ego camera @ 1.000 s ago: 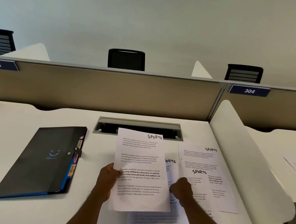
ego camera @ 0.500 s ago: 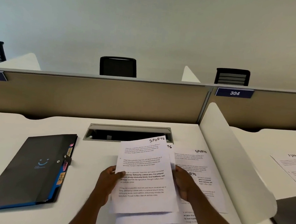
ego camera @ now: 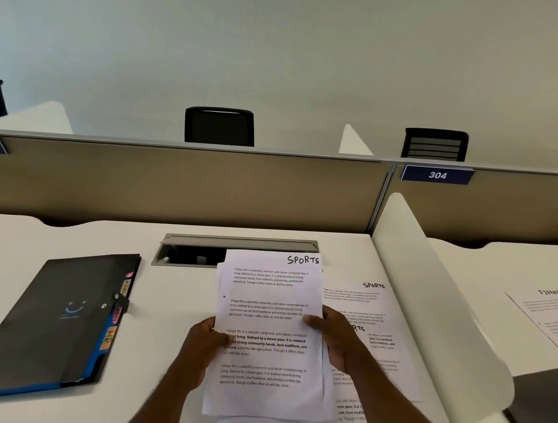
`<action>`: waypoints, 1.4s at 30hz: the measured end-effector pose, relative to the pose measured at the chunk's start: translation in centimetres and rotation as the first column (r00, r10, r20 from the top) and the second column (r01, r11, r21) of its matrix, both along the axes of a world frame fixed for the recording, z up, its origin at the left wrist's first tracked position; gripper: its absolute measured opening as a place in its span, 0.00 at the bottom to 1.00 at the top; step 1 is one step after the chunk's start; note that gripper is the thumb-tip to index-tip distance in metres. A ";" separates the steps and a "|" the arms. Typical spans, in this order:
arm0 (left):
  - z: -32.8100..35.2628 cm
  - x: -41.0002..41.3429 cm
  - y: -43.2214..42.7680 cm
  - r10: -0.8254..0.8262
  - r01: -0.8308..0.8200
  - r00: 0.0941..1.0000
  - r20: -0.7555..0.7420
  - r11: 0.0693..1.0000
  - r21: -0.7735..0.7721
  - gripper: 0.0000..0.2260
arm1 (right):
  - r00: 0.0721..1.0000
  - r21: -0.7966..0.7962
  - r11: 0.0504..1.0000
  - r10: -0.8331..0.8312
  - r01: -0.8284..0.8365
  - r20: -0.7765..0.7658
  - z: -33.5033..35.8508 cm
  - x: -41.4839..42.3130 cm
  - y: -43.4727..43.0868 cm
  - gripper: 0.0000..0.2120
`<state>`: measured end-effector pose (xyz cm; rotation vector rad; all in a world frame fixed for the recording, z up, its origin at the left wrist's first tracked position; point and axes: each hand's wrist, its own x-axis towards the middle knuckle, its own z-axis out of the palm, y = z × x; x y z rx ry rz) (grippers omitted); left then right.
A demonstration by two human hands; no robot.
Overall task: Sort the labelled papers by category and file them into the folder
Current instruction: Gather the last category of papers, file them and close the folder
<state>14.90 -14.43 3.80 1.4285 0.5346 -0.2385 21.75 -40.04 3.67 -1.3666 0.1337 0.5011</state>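
You've got the SPORTS stack [ego camera: 271, 341] up off the desk [ego camera: 173, 289] now, left hand [ego camera: 203, 348] pinching its left edge with the thumb across the text, right hand [ego camera: 334, 341] gripping the right edge, thumb on top. The sheets aren't square: lower corners fan out at the bottom. This looks like the gathering step for one category, so next you'll likely want to tap the edges even. More SPORTS sheets [ego camera: 369, 324] lie flat just right of your hands, one partly under your right wrist. The black folder [ego camera: 52, 322] sits closed to your left, coloured tabs showing along its edge; it needs opening first.
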 end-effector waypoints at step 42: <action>0.4 0.5 -3.3 -0.011 0.019 0.998 0.058 0.991 -0.135 0.14 | 0.997 -0.152 0.985 -0.081 0.078 -0.011 -1.0 0.9 -6.1 0.18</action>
